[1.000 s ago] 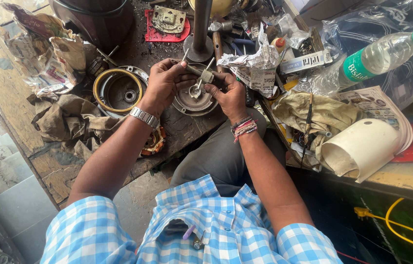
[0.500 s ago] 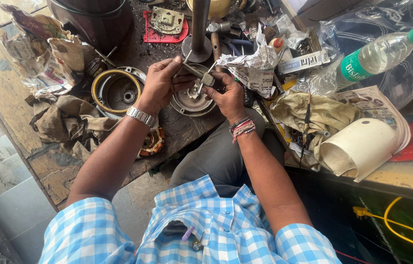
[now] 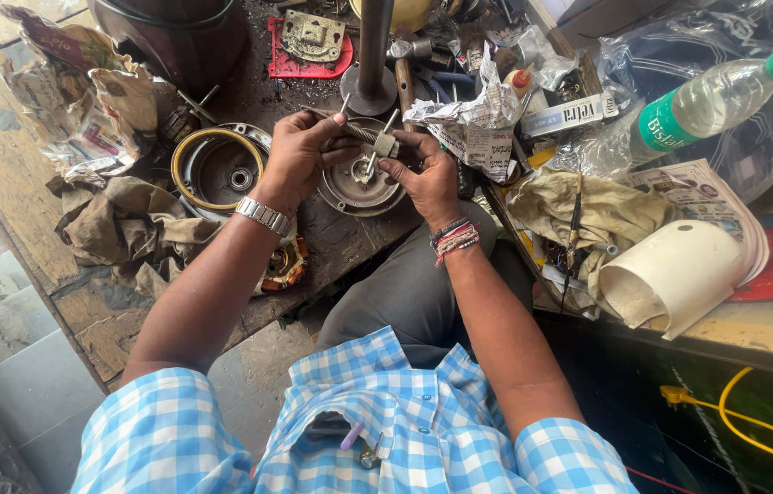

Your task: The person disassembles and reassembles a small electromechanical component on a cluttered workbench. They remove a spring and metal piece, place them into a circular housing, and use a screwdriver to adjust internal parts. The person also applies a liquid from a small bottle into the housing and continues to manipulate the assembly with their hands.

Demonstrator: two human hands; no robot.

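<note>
Both my hands meet over a cluttered workbench. My left hand [image 3: 295,157], with a metal watch on its wrist, pinches a thin threaded rod [image 3: 354,131]. My right hand [image 3: 423,174], with thread bands on its wrist, grips a small grey metal block [image 3: 386,144] fitted on that rod's end. Directly under the hands lies a round metal motor cover [image 3: 350,187] on the dark bench top. A thin metal pin points down from the block toward the cover's centre.
A round housing with a yellow rim [image 3: 218,169] lies left of the cover, a copper-wound stator [image 3: 281,263] near the bench edge. A steel post [image 3: 370,55] stands behind. Rags, crumpled paper, a plastic bottle [image 3: 707,102] and a cream plastic pipe [image 3: 670,274] crowd the right.
My hands stay together over the cover; the fingers have shifted slightly along the rod and block.
</note>
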